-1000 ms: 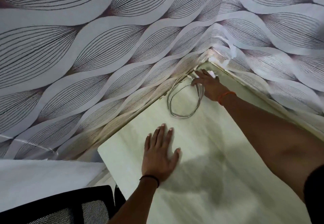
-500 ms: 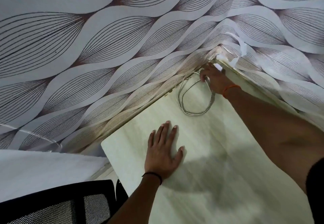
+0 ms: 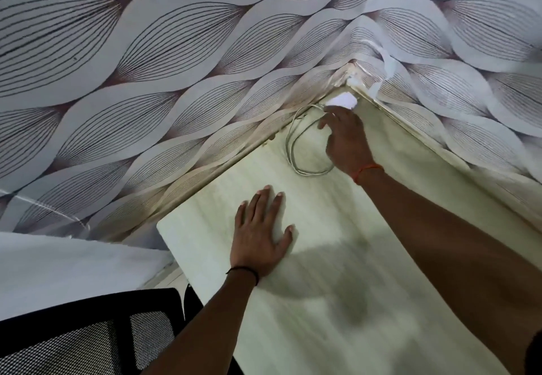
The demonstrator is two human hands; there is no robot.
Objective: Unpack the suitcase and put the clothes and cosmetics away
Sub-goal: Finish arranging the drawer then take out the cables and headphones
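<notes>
Pale, wood-grained laminate covered the desk (image 3: pixel 366 301), which was pushed into a corner where two walls papered with a grey leaf pattern (image 3: pixel 176 52) met. The person's left hand (image 3: pixel 259 239) lay flat on the desk top near its left edge, palm down, fingers (image 3: pixel 258 204) straight and slightly spread, holding nothing; a thin black band circled that wrist. The right hand (image 3: pixel 347 143) reached to the far corner of the desk, an orange thread tied round its wrist. It rested over a loose coil of whitish cable (image 3: pixel 296 151) that lay on the desk close along the wall. Its fingertips touched the upper part of the loop, but whether they pinched the cable or merely pressed on it I could not tell, since the back of the hand hid the grip. Just beyond that hand, right in the far corner, sat a small white block (image 3: pixel 343 100), partly hidden, beside torn, peeling wallpaper (image 3: pixel 387 63). Off the desk's near left corner stood a black mesh chair back (image 3: pixel 88 336), and behind it a white surface (image 3: pixel 73 266). No suitcase, clothes or cosmetics were anywhere in sight from where the camera looked.
</notes>
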